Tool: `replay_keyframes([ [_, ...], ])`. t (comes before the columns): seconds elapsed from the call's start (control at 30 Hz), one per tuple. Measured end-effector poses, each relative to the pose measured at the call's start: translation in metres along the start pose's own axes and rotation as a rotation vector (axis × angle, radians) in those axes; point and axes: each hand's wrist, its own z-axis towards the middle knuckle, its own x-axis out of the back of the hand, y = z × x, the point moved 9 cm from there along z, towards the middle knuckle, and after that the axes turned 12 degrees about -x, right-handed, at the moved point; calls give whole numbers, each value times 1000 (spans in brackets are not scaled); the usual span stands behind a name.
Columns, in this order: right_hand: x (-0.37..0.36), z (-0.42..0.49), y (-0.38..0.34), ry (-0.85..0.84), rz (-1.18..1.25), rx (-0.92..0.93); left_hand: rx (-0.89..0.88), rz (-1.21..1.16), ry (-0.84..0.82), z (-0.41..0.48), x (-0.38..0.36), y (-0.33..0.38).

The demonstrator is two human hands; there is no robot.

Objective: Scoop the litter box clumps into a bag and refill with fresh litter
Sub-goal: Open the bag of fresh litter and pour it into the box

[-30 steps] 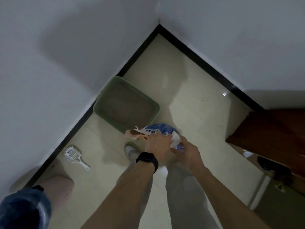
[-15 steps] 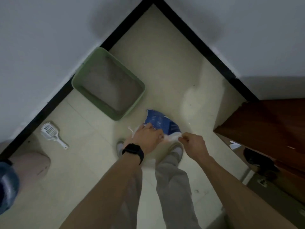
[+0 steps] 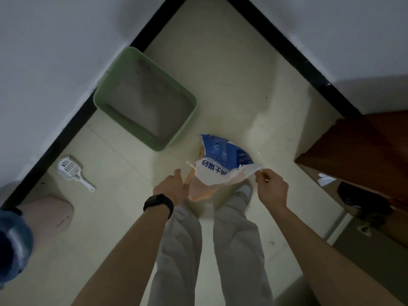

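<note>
A green litter box (image 3: 103,89) with grey litter stands on the floor against the left wall. Right of it, in front of my feet, is a blue, white and orange litter bag (image 3: 223,162). My right hand (image 3: 272,186) pinches the bag's white top edge at its right corner. My left hand (image 3: 172,188), with a black watch on the wrist, is at the bag's left side, fingers against the orange part; the grip is hidden behind the hand. A white slotted scoop (image 3: 74,172) lies on the floor near the left wall.
A pinkish bin (image 3: 47,214) and a bluish plastic bag (image 3: 12,241) sit at the lower left. A brown wooden door (image 3: 362,151) stands at the right, with a dark shoe (image 3: 362,199) beyond it. Black skirting runs along both walls.
My hands have moved apart, the right one pulling the bag's top edge to the right. The bag's mouth is wider. The view has tilted down, closer to the floor.
</note>
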Motion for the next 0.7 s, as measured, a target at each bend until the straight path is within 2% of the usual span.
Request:
replay_keyframes([
  [0.17, -17, -10, 17, -81, 150, -150, -66, 107, 133, 6, 8, 15],
  [0.33, -26, -32, 3, -208, 195, -227, -73, -18, 179, 3, 16, 36],
  [0.43, -9, -30, -11, -104, 33, -129, -65, -81, 191, 2, 29, 45],
  [0.5, 9, -23, -19, 17, -87, -44, -26, -226, 201, 0, 36, 42],
  [0.63, 28, -21, -23, 109, -109, -1, 59, -516, 302, -10, 47, 26],
  [0.7, 26, -22, -21, 110, -101, -18, 85, -530, 300, -14, 44, 18],
])
